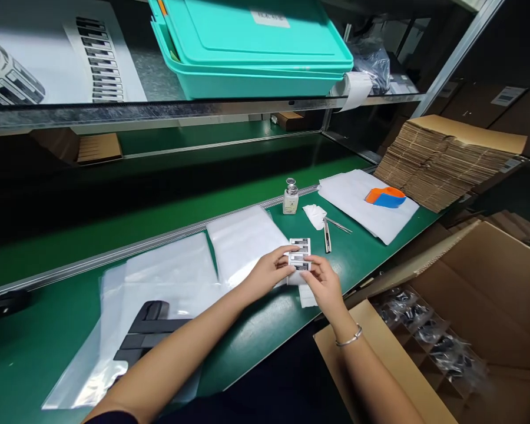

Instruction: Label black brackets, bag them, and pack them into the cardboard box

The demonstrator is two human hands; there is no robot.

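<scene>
My left hand [267, 272] and my right hand [324, 284] both pinch a short strip of black-and-white labels [299, 249], one at each side, above the green bench. White backing paper [308, 296] hangs or lies just below the strip; I cannot tell whether it is joined to it. Beyond my hands lie a cutter knife [327, 237], tweezers [338, 225] and a crumpled white tissue [314, 216]. A small bottle with a metal top [290, 199] stands upright behind them. Left of my hands are clear plastic bags [168, 265] and a black plastic part [143, 333], partly hidden by my forearm.
A turquoise bin [260, 82] and a label roll [9, 76] sit on the shelf above. Orange and blue scrapers [386, 198] rest on white sheets [357, 200]. Stacked flat cardboard [441, 165] stands at right. An open carton [490, 282] below holds bagged parts.
</scene>
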